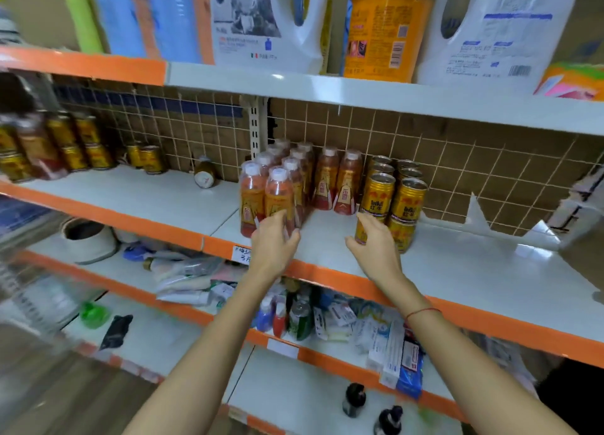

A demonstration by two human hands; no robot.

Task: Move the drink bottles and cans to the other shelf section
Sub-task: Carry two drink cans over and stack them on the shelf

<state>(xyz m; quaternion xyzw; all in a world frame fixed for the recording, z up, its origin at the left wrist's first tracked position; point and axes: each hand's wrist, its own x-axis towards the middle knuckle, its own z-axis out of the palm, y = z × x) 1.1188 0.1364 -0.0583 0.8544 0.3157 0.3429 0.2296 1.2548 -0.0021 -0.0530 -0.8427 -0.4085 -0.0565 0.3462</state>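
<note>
On the right section of the middle shelf stand several orange drink bottles with white caps, and beside them stacked gold cans. My left hand wraps the lower part of the front bottle. My right hand curls around the bottom gold can of the front left stack, under another can. On the left section, more gold cans and bottles stand at the far left, and one bottle lies on its side.
Large detergent jugs fill the shelf above. A white upright post divides the two sections. The shelf below holds tubes, small boxes and bottles. A white holder juts in at the right edge.
</note>
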